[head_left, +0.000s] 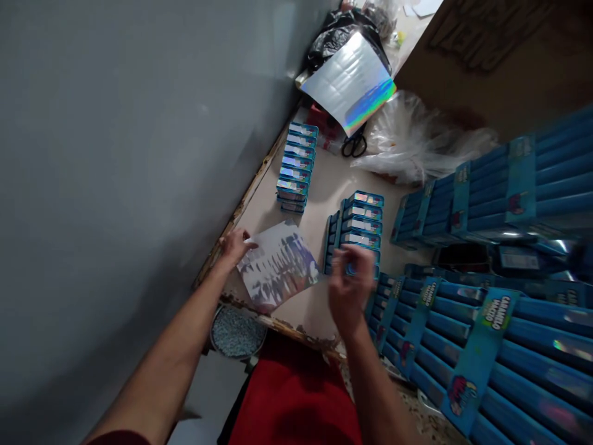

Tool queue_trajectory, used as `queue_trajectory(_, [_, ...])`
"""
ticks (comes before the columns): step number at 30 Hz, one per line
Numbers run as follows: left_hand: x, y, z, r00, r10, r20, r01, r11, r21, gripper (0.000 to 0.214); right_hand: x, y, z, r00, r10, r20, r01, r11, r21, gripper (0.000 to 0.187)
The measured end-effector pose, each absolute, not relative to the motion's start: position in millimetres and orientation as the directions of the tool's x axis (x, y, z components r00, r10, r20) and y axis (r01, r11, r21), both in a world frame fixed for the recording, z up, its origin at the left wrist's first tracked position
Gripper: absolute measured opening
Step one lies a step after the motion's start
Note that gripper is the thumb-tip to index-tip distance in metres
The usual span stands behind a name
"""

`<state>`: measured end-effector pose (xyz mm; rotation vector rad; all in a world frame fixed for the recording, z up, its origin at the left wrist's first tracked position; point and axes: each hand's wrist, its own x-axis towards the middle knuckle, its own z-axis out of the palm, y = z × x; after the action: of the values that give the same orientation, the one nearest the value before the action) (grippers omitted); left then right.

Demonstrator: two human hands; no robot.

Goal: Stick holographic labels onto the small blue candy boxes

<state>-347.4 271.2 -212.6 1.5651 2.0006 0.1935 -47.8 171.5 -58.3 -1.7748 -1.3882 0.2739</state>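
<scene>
My left hand rests on the far corner of a shiny holographic sticker sheet lying on the table, its fingers laid flat on it. My right hand hovers blurred in front of a stack of small blue boxes, fingers curled as in a pinch; what it holds, if anything, is too small to make out. A second row of small blue boxes lies further away near the wall.
Long blue packs are piled at the right. Another holographic sheet, black scissors and clear plastic bags lie at the far end. A grey wall runs along the left. A round bowl of grey bits sits below the table edge.
</scene>
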Motion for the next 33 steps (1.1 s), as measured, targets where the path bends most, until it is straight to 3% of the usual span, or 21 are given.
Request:
queue_trajectory(3, [-351.0,274.3,-211.5,-0.054,0.904,-0.425,0.782,0.303,0.544,0.016,-92.6,175.3,-91.3,-0.003,0.981,0.195,0.729,0.135,-0.671,0.017])
queue_trajectory(6, [-351.4,275.2,-199.4,-0.026,0.906,-0.423,0.768,0.29,0.572,0.013,-121.4,189.6,-122.9,-0.109,0.993,0.045,0.781,0.114,-0.614,0.02])
queue_trajectory(11, [-360.5,279.2,-160.9,-0.007,0.929,-0.369,0.756,0.246,0.606,0.015,-143.2,211.0,-135.7,-0.157,0.987,0.019,0.805,0.139,-0.576,0.021])
queue_trajectory(18, [-371.9,274.1,-131.4,0.072,0.895,-0.441,0.716,0.261,0.647,0.027,-134.4,206.6,-140.8,-0.008,0.999,0.033,0.789,0.026,-0.613,0.03])
queue_trajectory(21, [-377.8,266.1,-144.9,0.041,0.883,-0.467,0.748,0.283,0.6,0.027,-139.8,207.4,-151.7,-0.079,0.997,-0.026,0.812,0.05,-0.582,0.03])
queue_trajectory(27, [-387.7,252.0,-164.0,-0.003,0.897,-0.443,0.821,0.255,0.511,0.017,-174.3,209.6,-162.5,-0.33,0.943,-0.055,0.834,0.263,-0.484,0.032])
queue_trajectory(33, [-386.1,248.2,-165.3,0.001,0.907,-0.421,0.867,0.209,0.453,0.015,-201.1,216.9,-171.1,-0.344,0.934,-0.098,0.877,0.282,-0.389,0.037])
